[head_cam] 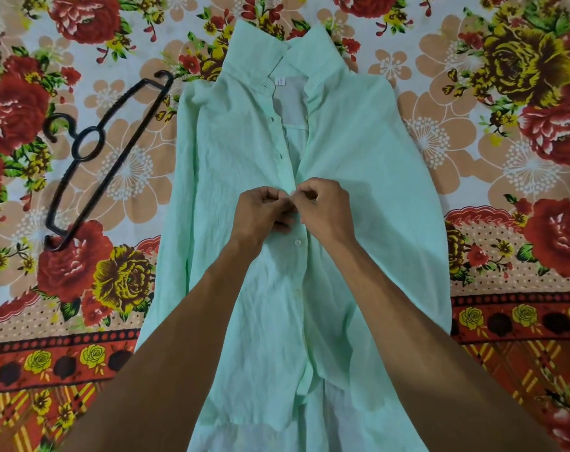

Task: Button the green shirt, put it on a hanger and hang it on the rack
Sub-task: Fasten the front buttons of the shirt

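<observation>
The pale green shirt (238, 151) lies flat and face up on a flowered bedsheet, collar at the far end. Its front is closed below my hands, where two white buttons show, and gapes open above them up to the collar. My left hand (260, 212) and my right hand (322, 208) meet at the middle of the placket, both pinching the shirt's front edges together at one button spot. The button itself is hidden by my fingers. A black plastic hanger (91, 148) lies on the sheet to the left of the shirt, apart from it.
The flowered bedsheet (492, 158) covers the whole surface, with a red and orange border band near me. No rack is in view.
</observation>
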